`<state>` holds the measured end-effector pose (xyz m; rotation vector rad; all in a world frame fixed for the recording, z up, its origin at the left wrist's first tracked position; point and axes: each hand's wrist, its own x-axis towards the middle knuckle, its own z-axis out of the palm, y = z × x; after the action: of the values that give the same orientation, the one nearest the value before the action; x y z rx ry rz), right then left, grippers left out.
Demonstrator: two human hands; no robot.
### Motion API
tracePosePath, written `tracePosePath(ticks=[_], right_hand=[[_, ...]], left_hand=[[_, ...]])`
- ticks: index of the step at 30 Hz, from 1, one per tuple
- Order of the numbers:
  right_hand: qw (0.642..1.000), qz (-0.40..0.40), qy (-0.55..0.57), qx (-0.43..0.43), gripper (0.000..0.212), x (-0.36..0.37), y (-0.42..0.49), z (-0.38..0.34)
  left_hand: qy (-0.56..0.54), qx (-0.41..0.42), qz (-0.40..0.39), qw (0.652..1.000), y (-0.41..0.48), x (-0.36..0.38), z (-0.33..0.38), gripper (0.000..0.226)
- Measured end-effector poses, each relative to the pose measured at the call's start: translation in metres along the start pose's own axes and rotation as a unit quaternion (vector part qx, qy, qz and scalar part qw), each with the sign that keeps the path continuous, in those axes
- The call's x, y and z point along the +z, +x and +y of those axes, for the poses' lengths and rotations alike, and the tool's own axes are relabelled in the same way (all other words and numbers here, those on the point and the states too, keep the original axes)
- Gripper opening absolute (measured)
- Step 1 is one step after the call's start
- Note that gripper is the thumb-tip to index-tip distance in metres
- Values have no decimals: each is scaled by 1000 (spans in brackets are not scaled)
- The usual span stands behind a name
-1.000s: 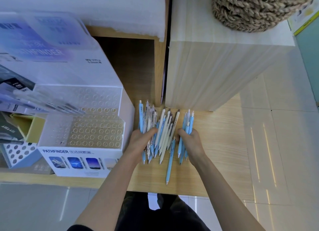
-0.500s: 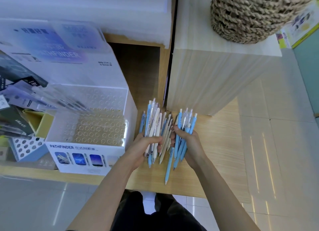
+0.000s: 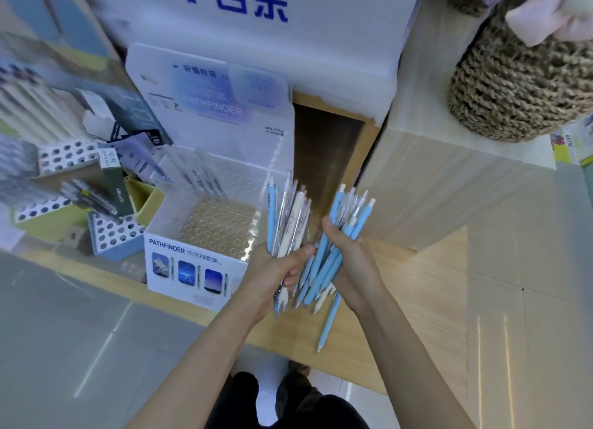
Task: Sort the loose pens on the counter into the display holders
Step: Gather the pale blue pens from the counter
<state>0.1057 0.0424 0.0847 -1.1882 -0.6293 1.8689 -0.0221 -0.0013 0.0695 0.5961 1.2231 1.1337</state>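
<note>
Holding two bunches of pens, both hands are just right of the PATHFINDER box point(image 3: 192, 268). The left hand point(image 3: 272, 268) has its fingers curled tight round a bunch of white and blue pens point(image 3: 288, 223). This bunch stands up beside the right wall of the box. The right hand point(image 3: 353, 258) grips a bunch of mostly blue pens point(image 3: 346, 216), a bit farther right of the box. The two bunches touch low down between the hands. One blue pen point(image 3: 330, 319) sticks out lower than the others, tip down over the table point(image 3: 417, 284); I cannot tell if it touches the table.

The box is white, with a clear tray full of round holes, and it stands on the table. A few clear pens point(image 3: 199, 175) lean at the back of it. Left of the box are small holders with dark round holes point(image 3: 112, 236). Far right of the box stands a tall pale wood block point(image 3: 433, 184) with a woven basket point(image 3: 519, 91) on top. Behind the box is a big white sign point(image 3: 256, 27) with blue letters.
</note>
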Motion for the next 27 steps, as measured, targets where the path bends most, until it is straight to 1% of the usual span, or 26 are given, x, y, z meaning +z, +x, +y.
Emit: tracePosePath(ticks=[1, 4, 8, 10, 12, 13, 16, 17, 20, 22, 23, 25, 27], right_hand=[[1000, -11, 15, 13, 14, 9, 0, -1], [997, -37, 48, 55, 18, 34, 2, -2], [998, -40, -18, 41, 31, 65, 2, 5], [997, -41, -51, 32, 32, 83, -1, 10], [997, -45, -59, 36, 35, 102, -2, 18], [996, -47, -60, 37, 36, 113, -1, 22], [994, -72, -74, 31, 24, 145, -1, 36], [993, -87, -77, 29, 26, 156, -2, 41], [989, -115, -95, 17, 34, 192, -3, 58], [987, -127, -95, 7, 40, 218, -3, 69], [987, -130, -91, 2, 40, 232, -2, 74], [988, -131, -79, -12, 28, 260, 0, 83], [988, -128, -82, -19, 16, 288, 2, 93]], left_hand=[[-15, 5, 6, 1000, -3, -3, 5, 15], [-41, 3, 35, 999, -11, -15, 17, 25], [-49, 6, 55, 997, -20, -38, 32, 24], [-53, 19, 48, 997, -26, -54, 42, 28], [-48, 29, 44, 997, -33, -73, 52, 34], [-42, 29, 46, 998, -36, -83, 57, 32], [-29, 30, 58, 997, -46, -115, 69, 11], [-31, 30, 63, 997, -49, -127, 73, 9], [-35, 39, 71, 996, -61, -167, 85, 17], [-30, 43, 64, 997, -70, -196, 95, 13], [-28, 43, 63, 997, -74, -210, 100, 12], [-25, 43, 73, 996, -80, -242, 106, 32], [-12, 42, 88, 995, -85, -274, 111, 38]])
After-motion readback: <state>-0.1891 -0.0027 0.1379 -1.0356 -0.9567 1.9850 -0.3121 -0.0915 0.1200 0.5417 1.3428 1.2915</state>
